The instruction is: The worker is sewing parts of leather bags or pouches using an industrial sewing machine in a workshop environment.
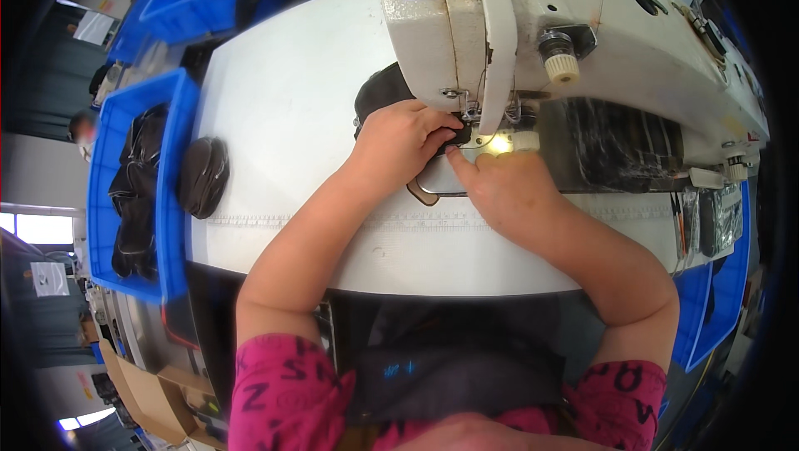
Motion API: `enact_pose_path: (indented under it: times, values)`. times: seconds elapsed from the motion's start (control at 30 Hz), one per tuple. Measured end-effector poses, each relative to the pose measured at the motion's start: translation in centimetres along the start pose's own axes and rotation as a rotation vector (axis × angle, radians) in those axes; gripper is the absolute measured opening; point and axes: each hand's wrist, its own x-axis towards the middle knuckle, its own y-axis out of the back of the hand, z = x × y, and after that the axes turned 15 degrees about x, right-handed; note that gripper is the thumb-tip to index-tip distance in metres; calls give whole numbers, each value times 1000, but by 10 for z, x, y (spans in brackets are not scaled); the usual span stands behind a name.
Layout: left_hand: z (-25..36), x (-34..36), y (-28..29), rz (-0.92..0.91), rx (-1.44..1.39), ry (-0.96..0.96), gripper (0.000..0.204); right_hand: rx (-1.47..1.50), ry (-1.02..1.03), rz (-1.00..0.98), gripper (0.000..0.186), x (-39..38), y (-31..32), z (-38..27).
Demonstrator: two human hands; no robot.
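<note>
A dark, rounded piece (379, 89) of leather-like material lies beneath the head of a white sewing machine (491, 60). My left hand (398, 145) is closed on it, thumb and fingertips pinching its edge right beside the presser foot (471, 111). From the other side my right hand (514, 189) presses one outstretched digit against the same edge, its remaining fingers folded and partly hidden. The fingertips of both hands nearly meet. Below them a small tan-edged flap (423, 195) shows on the table. The machine's lamp lights the metal plate (499, 143) next to my right hand.
A stack of dark rounded pieces (204, 176) sits at the left of the white table (291, 60). Beyond it is a blue bin (179, 251) holding black pieces. Plastic-wrapped dark material (620, 143) lies under the machine arm. A ruler strip (433, 220) runs along the front.
</note>
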Motion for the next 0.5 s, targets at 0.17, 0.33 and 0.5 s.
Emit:
enact_pose_path:
  times: [0.17,0.33,0.5]
  values:
    - [2,-1,2,-20,-28,15,11,7,0,-5,48,-1,-1,0]
    - [5,-2,3,-45,-50,64,11,1,8,3,49,-2,0,1]
    - [7,-1,3,-44,-51,73,12,-30,4,33,47,-3,0,0]
